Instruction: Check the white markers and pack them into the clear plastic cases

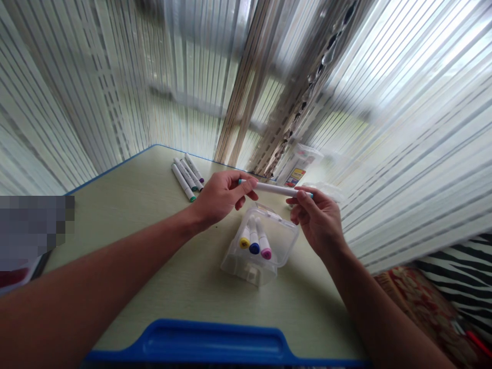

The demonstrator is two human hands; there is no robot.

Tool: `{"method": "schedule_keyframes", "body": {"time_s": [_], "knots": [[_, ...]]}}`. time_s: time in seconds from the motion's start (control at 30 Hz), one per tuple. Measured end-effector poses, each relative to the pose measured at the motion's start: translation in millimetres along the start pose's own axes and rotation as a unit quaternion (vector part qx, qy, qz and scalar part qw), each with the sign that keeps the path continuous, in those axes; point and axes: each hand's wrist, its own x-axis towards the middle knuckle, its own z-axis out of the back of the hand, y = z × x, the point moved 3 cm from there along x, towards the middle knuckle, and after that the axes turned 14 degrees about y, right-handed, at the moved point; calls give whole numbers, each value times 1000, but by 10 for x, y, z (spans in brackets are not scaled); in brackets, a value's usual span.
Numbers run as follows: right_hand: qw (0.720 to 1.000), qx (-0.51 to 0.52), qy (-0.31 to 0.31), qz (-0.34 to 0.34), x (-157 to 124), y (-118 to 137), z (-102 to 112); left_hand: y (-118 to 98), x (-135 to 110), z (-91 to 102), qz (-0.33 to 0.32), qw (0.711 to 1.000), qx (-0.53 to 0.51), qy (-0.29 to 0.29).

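Observation:
A white marker point(274, 189) with teal ends is held level between my two hands, above the table. My left hand point(227, 193) pinches its left end, and my right hand point(317, 215) grips the right end between thumb and fingers. Just below them stands a clear plastic box point(249, 274) with its lid open. Inside are three white markers with a yellow cap point(244, 243), a blue cap point(254, 248) and a pink cap point(265, 253). Left of my left hand, several white markers point(183, 182) with green, purple and dark caps lie side by side on the table.
The pale table point(184, 292) has a blue rim and a blue tray point(215, 342) at its front edge. A clear package point(300, 166) with a coloured label stands at the back. Striped string curtains point(184, 77) hang behind. Zebra-striped cloth point(461, 277) lies at right.

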Motion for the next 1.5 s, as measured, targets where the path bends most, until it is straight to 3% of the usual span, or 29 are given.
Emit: {"method": "schedule_keyframes", "body": {"time_s": [0.13, 0.4, 0.83, 1.2, 1.5], "knots": [[1000, -10, -1, 0, -10, 2, -8, -16, -18, 0, -3, 999, 39, 13], [1000, -6, -13, -8, -12, -6, -10, 5, -12, 27, -16, 997, 68, -15], [999, 32, -3, -36, 3, 51, 0, -20, 5, 16, -2, 996, -75, -43], [1000, -11, -7, -19, -20, -2, -11, -38, -18, 8, -1, 998, 61, -13], [1000, 10, 3, -14, -9, 2, 3, -34, -10, 4, -10, 999, 31, -19]]}}
